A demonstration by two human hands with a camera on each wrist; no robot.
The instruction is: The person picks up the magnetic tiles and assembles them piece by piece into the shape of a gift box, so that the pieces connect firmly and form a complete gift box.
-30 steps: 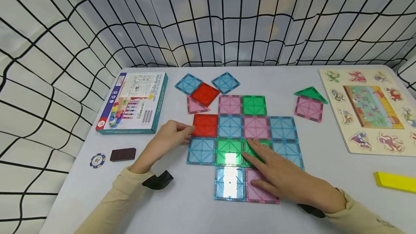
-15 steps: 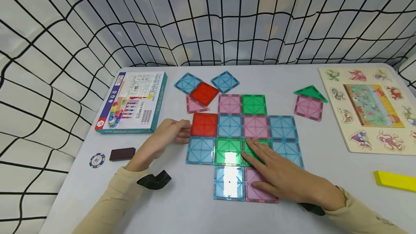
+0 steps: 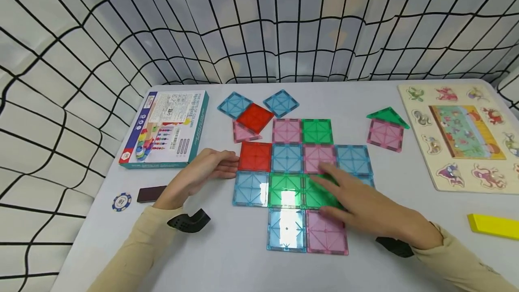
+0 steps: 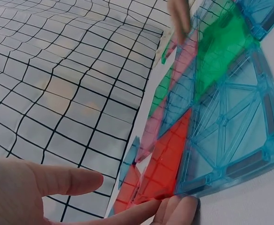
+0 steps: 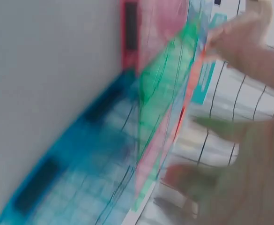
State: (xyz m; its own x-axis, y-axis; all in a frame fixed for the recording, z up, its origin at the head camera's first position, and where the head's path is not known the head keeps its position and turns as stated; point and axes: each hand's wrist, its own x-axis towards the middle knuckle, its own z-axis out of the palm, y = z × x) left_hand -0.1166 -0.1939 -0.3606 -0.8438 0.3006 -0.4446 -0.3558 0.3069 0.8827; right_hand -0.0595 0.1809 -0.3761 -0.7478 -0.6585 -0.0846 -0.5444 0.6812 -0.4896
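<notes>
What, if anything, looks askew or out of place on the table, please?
Mildly askew: beyond the neatly aligned tiles, toward the upper left, a red tile lies turned at an angle, partly covering a pink tile. I see no spill or damage.

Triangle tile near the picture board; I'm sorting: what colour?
Triangle tile: green, clearest in the head view.

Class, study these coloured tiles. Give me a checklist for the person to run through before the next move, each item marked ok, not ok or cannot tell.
1. Left grip pinching nothing: ok; it lies at the red square's outer edge.
2. Right grip off the tiles: cannot tell; it is over a green square, contact unclear.
3. Red square meeting the neighbouring blue square: ok; no gap visible.
4. Spare pieces separated: not ok; the loose red square overlaps a pink piece.
</notes>
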